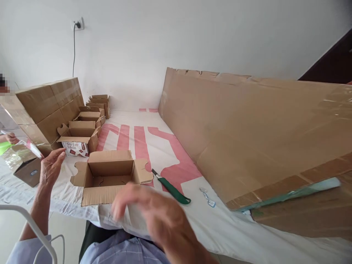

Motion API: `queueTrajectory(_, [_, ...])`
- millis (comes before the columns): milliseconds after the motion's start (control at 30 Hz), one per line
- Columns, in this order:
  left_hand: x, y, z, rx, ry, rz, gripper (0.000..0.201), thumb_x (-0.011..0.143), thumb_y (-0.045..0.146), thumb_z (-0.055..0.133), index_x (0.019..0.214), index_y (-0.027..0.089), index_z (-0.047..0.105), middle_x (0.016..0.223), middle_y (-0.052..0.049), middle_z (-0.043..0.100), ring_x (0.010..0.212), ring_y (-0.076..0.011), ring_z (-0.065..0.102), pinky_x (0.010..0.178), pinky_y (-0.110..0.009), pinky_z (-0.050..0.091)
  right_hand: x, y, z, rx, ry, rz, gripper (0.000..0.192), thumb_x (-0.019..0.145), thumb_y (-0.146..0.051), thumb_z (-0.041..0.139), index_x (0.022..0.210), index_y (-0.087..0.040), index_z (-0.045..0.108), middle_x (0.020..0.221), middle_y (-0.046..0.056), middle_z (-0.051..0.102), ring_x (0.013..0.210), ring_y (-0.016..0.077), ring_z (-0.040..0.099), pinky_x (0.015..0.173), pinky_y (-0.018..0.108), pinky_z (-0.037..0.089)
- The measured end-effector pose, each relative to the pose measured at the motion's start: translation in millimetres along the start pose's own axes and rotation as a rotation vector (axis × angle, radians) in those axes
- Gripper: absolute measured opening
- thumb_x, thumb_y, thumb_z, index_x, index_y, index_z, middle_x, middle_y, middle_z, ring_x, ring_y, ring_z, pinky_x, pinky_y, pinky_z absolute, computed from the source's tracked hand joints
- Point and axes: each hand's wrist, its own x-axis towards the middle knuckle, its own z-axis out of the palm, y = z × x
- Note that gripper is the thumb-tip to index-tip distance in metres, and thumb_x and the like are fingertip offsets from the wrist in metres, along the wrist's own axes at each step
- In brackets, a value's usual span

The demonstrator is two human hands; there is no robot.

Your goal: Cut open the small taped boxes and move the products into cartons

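An empty brown cardboard box stands in front of me with its flaps folded outward. My right hand, blurred by motion, hovers by its near flap with fingers loosely curved and apart, nothing visible in them. Off to the left, my left hand reaches out with fingers extended. Its fingertips are at the left edge of a white printed face reading "Super Meal" on another open box; whether they touch it I cannot tell. A green-handled knife lies right of the near box.
More open boxes line up towards the wall. Taped cartons are stacked at the left. A large cardboard sheet leans along the right. Another person's hand is at the far left, near a smaller carton. Small stickers lie on the white cloth.
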Motion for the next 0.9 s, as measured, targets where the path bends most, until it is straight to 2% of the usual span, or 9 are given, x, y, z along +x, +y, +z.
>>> queueTrajectory(100, [-24.0, 22.7, -5.2, 0.054, -0.199, 0.138, 0.067, 0.093, 0.076, 0.062, 0.124, 0.020, 0.080, 0.138, -0.011, 0.077, 0.137, -0.0365, 0.065, 0.123, -0.049, 0.047, 20.0, 37.4, -38.8, -0.447, 0.307, -0.039, 0.033, 0.108, -0.051, 0.058, 0.124, -0.028, 0.075, 0.114, 0.009, 0.078, 0.106, 0.0284, 0.072, 0.106, 0.051, 0.057])
queueTrajectory(200, [-48.0, 19.8, 3.2, 0.113, -0.379, 0.184, 0.077, 0.088, 0.080, 0.068, 0.136, 0.020, 0.076, 0.152, -0.015, 0.069, 0.147, -0.0404, 0.058, 0.129, -0.053, 0.040, 26.2, 94.3, -68.6, -0.799, 0.383, -0.045, 0.044, 0.101, -0.053, 0.066, 0.133, -0.024, 0.071, 0.129, 0.017, 0.073, 0.125, 0.0382, 0.066, 0.111, 0.063, 0.054])
queueTrajectory(300, [-69.6, 5.5, 15.4, 0.095, -0.501, 0.126, 0.094, 0.081, 0.082, 0.075, 0.155, 0.025, 0.063, 0.166, -0.016, 0.056, 0.156, -0.0439, 0.047, 0.133, -0.059, 0.033, 14.3, 140.3, -74.7, -0.790, 0.326, 0.087, 0.055, 0.098, -0.050, 0.068, 0.146, -0.023, 0.063, 0.137, 0.018, 0.072, 0.129, 0.0374, 0.067, 0.110, 0.062, 0.056])
queueTrajectory(367, [-82.4, -1.1, 21.0, -0.034, -0.596, 0.093, 0.108, 0.077, 0.082, 0.079, 0.167, 0.029, 0.049, 0.172, -0.015, 0.048, 0.157, -0.0455, 0.045, 0.131, -0.061, 0.037, 1.0, 156.2, -67.9, -0.678, 0.306, 0.152, 0.055, 0.100, -0.044, 0.065, 0.151, -0.025, 0.059, 0.141, 0.015, 0.072, 0.129, 0.0333, 0.069, 0.110, 0.056, 0.059])
queueTrajectory(433, [-94.7, -3.7, 23.0, -0.170, -0.659, 0.068, 0.122, 0.073, 0.080, 0.086, 0.174, 0.032, 0.035, 0.177, -0.015, 0.040, 0.157, -0.0467, 0.044, 0.127, -0.059, 0.043, -13.1, 161.5, -58.3, -0.578, 0.320, 0.175, 0.055, 0.100, -0.038, 0.063, 0.154, -0.026, 0.057, 0.146, 0.013, 0.070, 0.131, 0.0304, 0.069, 0.111, 0.052, 0.060])
queueTrajectory(533, [-111.5, -4.0, 19.5, -0.267, -0.654, 0.033, 0.136, 0.066, 0.074, 0.094, 0.176, 0.036, 0.025, 0.180, -0.014, 0.033, 0.161, -0.0485, 0.038, 0.128, -0.058, 0.042, -32.1, 158.8, -47.5, -0.537, 0.355, 0.144, 0.057, 0.100, -0.033, 0.063, 0.156, -0.026, 0.056, 0.152, 0.013, 0.067, 0.137, 0.0302, 0.067, 0.114, 0.052, 0.059])
queueTrajectory(700, [-126.9, -5.1, 10.1, -0.272, -0.642, 0.020, 0.142, 0.061, 0.065, 0.101, 0.177, 0.039, 0.022, 0.183, -0.012, 0.026, 0.163, -0.0498, 0.032, 0.130, -0.060, 0.040, -49.7, 153.1, -42.1, -0.603, 0.345, 0.054, 0.058, 0.102, -0.030, 0.061, 0.159, -0.025, 0.053, 0.154, 0.015, 0.065, 0.137, 0.0319, 0.067, 0.111, 0.053, 0.061])
queueTrajectory(900, [-128.1, -2.7, 7.8, -0.256, -0.654, 0.040, 0.139, 0.064, 0.062, 0.101, 0.176, 0.041, 0.021, 0.183, -0.011, 0.025, 0.164, -0.0481, 0.032, 0.131, -0.061, 0.037, -53.1, 154.6, -40.1, -0.641, 0.347, -0.004, 0.061, 0.102, -0.027, 0.060, 0.162, -0.025, 0.050, 0.155, 0.015, 0.064, 0.141, 0.0326, 0.064, 0.113, 0.055, 0.060])
